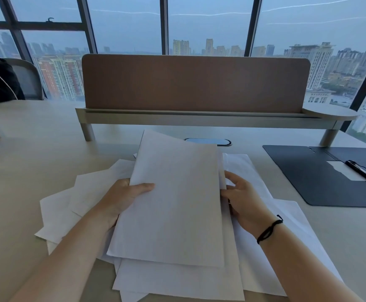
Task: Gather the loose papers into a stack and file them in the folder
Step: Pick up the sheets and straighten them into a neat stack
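Observation:
A bundle of white papers is held tilted up above the desk, in the middle of the view. My left hand grips its left edge, thumb on top. My right hand holds the right edge, fingers curled behind the sheets. More loose white sheets lie spread on the desk under and around the bundle, on both sides. The dark folder lies open and flat at the right, apart from the papers, with a white slip and a black clip on it.
A brown divider screen on a raised shelf crosses the back of the desk. A cable grommet sits just behind the papers. A grey chair stands at the far left. Windows fill the background.

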Demonstrator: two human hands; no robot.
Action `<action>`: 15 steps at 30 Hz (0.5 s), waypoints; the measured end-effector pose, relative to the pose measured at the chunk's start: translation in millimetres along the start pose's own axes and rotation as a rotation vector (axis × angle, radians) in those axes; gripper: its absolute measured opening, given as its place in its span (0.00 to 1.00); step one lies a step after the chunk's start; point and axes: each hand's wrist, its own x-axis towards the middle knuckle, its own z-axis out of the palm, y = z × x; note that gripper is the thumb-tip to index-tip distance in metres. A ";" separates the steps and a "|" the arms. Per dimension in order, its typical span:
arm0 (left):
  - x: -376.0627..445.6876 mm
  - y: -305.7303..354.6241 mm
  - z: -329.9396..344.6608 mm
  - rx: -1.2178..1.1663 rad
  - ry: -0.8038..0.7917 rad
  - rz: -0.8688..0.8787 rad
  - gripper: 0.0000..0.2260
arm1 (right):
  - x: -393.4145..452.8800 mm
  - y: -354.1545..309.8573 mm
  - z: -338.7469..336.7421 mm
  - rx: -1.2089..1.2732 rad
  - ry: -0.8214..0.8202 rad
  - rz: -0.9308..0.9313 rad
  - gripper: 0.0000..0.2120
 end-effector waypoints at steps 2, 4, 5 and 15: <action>0.7 -0.8 1.9 -0.021 0.014 0.037 0.08 | 0.1 -1.2 1.6 0.017 0.018 -0.067 0.26; 2.0 -1.1 3.8 -0.057 0.038 0.063 0.08 | -0.5 -4.5 3.1 0.067 0.036 -0.119 0.25; 2.5 -1.3 4.8 -0.075 0.043 0.066 0.08 | -1.1 -6.2 3.0 0.110 0.047 -0.137 0.24; 0.1 -13.5 22.7 -0.039 -0.106 0.110 0.19 | -6.1 -8.7 0.6 0.208 0.018 -0.042 0.24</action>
